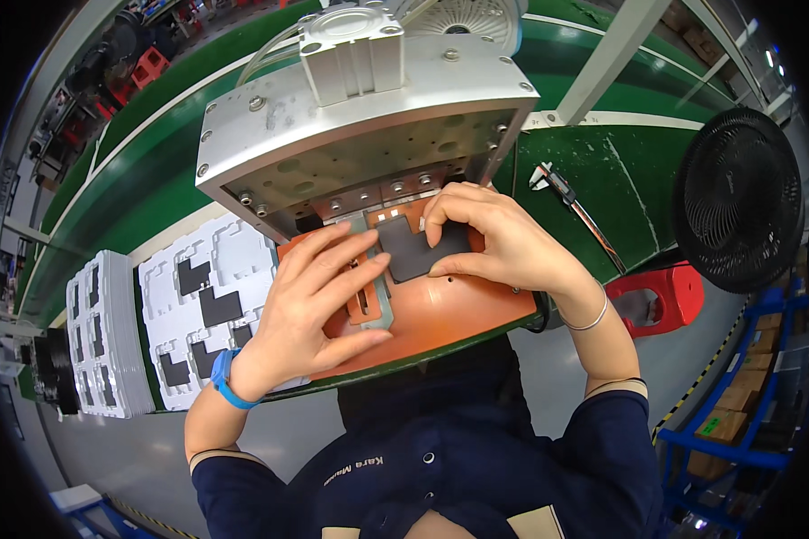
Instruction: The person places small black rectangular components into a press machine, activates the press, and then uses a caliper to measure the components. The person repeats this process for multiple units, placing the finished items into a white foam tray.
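A flat dark grey piece with a notched corner (408, 251) lies on the orange base plate (440, 310) under the metal press (368, 117). My right hand (503, 235) curls over the piece from the right. Its index finger is bent at the notch and the thumb presses at the near edge. My left hand (310, 301) spreads its fingers across the grey metal guide bar (379, 314) at the piece's left side, with its fingertips close to that edge. What lies under the left palm is hidden.
Left of the press, a white moulded tray (166, 310) holds several dark notched pieces. A stack of similar trays (126, 359) stands farther left. On the green bench lie calipers (571, 199). A black fan (737, 198) and a red stool (674, 301) are at the right.
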Demonstrator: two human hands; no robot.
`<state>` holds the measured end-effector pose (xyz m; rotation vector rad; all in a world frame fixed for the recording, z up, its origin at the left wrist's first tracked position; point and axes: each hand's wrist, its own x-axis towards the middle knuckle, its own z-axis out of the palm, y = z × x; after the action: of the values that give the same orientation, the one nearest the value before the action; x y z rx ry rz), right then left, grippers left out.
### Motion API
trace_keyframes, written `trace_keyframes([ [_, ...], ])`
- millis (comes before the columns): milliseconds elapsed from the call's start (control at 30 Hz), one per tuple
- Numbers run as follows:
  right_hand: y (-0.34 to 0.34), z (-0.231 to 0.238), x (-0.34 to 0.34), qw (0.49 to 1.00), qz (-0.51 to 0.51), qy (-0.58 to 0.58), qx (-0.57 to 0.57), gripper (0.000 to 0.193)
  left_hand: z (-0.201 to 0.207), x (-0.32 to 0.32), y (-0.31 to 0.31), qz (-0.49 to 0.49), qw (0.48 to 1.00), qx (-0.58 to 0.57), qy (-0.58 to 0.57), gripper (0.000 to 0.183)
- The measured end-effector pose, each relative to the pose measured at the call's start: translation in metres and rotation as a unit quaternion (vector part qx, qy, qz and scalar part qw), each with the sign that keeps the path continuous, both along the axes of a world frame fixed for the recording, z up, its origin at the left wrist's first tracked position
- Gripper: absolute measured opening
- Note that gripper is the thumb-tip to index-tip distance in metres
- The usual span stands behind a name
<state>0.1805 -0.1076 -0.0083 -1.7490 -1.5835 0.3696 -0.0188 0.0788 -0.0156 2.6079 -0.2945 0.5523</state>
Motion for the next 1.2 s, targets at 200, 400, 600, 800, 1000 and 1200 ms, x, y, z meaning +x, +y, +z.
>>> trace_keyframes([
  [200,-0.032,0.014,-0.021,0.987,-0.065,0.136,0.052,0.021,0.009,-0.007,-0.002,0.057,0.980,-0.189,-0.007,0.036],
  [400,-0.043,0.025,-0.068,0.971,0.021,-0.114,0.209,0.019,0.031,0.006,0.001,-0.111,0.656,-0.568,0.484,0.034],
  [600,-0.056,0.008,-0.014,0.945,-0.209,-0.128,0.218,0.032,0.021,0.003,-0.017,-0.086,0.673,-0.644,0.353,0.035],
  [800,-0.163,-0.132,0.128,0.832,-0.495,-0.231,-0.092,0.053,0.013,0.016,-0.011,0.035,0.714,-0.656,0.244,0.030],
  [1000,-0.143,-0.115,0.138,0.849,-0.486,-0.116,-0.173,0.029,0.012,0.013,-0.006,0.060,0.727,-0.635,0.255,0.028],
  [1200,-0.156,-0.112,0.113,0.857,-0.510,-0.058,0.033,0.033,0.018,0.020,-0.004,0.061,0.730,-0.610,0.301,0.027],
])
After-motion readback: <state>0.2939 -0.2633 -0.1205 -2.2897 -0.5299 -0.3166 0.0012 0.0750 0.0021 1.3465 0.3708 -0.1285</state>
